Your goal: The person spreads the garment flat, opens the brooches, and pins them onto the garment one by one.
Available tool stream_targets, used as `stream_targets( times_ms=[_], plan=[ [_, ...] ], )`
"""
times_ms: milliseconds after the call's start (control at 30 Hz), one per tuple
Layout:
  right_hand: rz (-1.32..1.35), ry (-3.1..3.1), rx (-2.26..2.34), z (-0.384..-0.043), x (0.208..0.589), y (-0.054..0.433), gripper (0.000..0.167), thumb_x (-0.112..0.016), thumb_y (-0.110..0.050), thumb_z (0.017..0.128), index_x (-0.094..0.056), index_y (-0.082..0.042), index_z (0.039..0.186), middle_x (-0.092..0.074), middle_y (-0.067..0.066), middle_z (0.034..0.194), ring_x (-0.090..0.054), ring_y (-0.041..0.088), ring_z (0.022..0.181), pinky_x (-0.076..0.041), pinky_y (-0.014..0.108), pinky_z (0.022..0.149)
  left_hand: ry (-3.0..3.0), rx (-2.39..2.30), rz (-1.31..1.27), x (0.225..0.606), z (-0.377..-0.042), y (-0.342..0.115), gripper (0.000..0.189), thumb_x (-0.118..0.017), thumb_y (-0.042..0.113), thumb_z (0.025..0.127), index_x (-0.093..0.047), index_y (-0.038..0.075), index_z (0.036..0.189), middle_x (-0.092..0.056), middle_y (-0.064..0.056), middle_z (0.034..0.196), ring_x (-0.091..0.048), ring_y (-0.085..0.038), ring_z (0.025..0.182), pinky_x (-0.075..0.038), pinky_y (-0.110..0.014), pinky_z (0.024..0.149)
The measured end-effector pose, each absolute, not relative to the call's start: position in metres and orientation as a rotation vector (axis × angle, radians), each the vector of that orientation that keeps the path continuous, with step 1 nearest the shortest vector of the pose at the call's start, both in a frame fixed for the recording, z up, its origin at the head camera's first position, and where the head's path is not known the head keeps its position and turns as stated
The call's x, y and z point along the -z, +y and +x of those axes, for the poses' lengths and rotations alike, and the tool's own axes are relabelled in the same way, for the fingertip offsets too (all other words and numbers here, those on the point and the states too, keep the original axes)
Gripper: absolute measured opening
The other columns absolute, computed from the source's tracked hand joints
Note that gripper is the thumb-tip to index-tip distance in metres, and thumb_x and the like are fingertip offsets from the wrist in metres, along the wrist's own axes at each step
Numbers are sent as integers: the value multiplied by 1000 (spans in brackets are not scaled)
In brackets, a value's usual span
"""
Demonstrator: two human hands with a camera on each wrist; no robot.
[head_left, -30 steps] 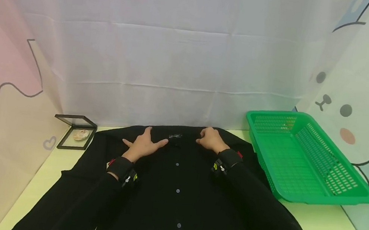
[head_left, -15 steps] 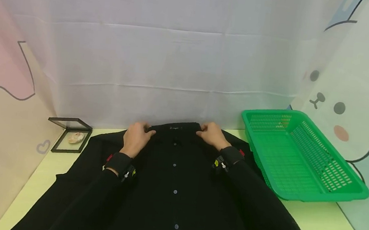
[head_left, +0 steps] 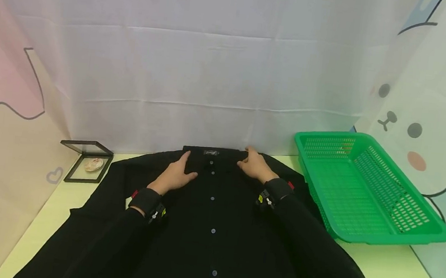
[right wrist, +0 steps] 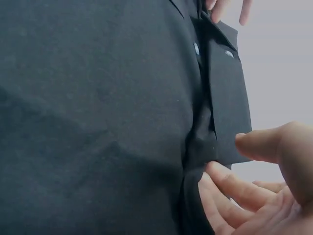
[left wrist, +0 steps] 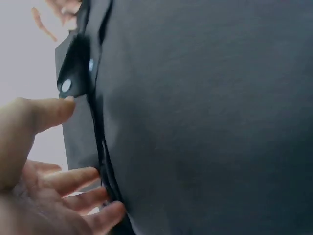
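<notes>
A black button-up shirt [head_left: 197,227] lies front up, its collar [head_left: 210,152] at the far edge and a small label inside the neck. My left hand [head_left: 175,175] is at the collar's left side, thumb and fingers spread; in the left wrist view its fingertips [left wrist: 90,174] touch the cloth along the collar seam. At the collar's right side is my right hand [head_left: 256,166]. In the right wrist view, its thumb [right wrist: 257,142] stands apart from the fingers, which touch the cloth below the collar flap [right wrist: 227,98]. Neither hand pinches the cloth.
To the right stands a green perforated plastic basket [head_left: 363,237], beside the shirt. A small black-framed box [head_left: 85,181] with its lid raised and a round pale object [head_left: 94,164] inside sits at the far left. A white curtain [head_left: 179,84] hangs behind the table [head_left: 389,269].
The collar, first folded down, was gripped by both hands and now lies up flatter with its label showing. The left hand has let go and spread; the right fingers have loosened.
</notes>
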State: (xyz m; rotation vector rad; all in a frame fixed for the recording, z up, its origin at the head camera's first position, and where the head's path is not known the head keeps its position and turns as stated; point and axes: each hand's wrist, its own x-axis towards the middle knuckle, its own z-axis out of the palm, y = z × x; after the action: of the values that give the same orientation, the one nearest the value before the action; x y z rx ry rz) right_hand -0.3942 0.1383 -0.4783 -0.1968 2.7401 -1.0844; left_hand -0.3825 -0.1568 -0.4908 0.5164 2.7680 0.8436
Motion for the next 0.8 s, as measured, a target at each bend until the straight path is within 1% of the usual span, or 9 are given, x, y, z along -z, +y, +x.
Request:
stream_targets(
  times_ms=[100,133,167,233,267,333,433,600,800],
  plan=[
    [-256,2779,991,-383,476,133,70,-60,-18,105,-21,1,161,-67,26,121,-69,37,98,-55,44,79,2785,-627,518,489,-358,-148,82,-68,33,100,-24,1,162,-38,-35,156,-38,-56,143,-37,-67,114],
    [-268,2801,927,-377,474,131,71,-61,-19,105,-22,1,161,-66,26,124,-69,38,101,-56,45,81,2777,-569,498,488,-347,-143,82,-69,35,100,-27,2,161,-24,-34,164,-23,-57,150,-26,-72,118],
    [-281,2825,853,-370,472,129,72,-62,-21,104,-23,0,161,-65,26,126,-68,39,103,-56,47,83,2765,-522,476,487,-336,-139,82,-70,39,98,-30,3,161,-21,-33,165,-18,-58,151,-22,-74,118],
    [-296,2845,699,-354,469,126,74,-64,-25,103,-24,-1,161,-59,28,137,-62,45,119,-54,55,94,2738,-462,400,484,-312,-131,87,-72,46,95,-33,7,161,-18,-33,166,-16,-59,152,-23,-77,115],
    [-292,2840,636,-344,467,125,75,-65,-27,103,-25,-2,161,-54,29,144,-55,49,130,-50,59,101,2729,-447,375,483,-301,-128,90,-74,49,92,-34,7,160,-18,-32,166,-17,-59,151,-25,-79,113],
    [-287,2823,529,-322,463,123,77,-68,-33,101,-29,-5,161,-36,29,160,-31,55,147,-37,68,113,2716,-429,353,480,-280,-125,96,-78,54,87,-36,7,159,-20,-33,166,-21,-59,150,-29,-80,109],
    [-318,2741,488,-284,460,122,81,-70,-38,98,-30,-7,161,-22,31,165,-11,58,153,-24,73,117,2705,-408,345,476,-252,-130,107,-84,58,79,-35,7,159,-19,-32,166,-23,-59,150,-31,-81,107],
    [-379,2604,527,-222,464,129,89,-75,-45,93,-31,-9,162,-14,29,168,-5,56,154,-18,74,119,2611,-414,320,472,-220,-153,125,-90,60,69,-24,12,164,-7,-27,170,-13,-56,154,-22,-83,109],
    [-417,2470,511,-167,477,145,109,-73,-64,84,-19,-16,166,1,21,173,2,52,156,-5,77,119,2531,-390,327,479,-206,-183,143,-93,66,57,-11,25,167,7,-18,173,2,-51,157,-7,-87,109]
  ],
)
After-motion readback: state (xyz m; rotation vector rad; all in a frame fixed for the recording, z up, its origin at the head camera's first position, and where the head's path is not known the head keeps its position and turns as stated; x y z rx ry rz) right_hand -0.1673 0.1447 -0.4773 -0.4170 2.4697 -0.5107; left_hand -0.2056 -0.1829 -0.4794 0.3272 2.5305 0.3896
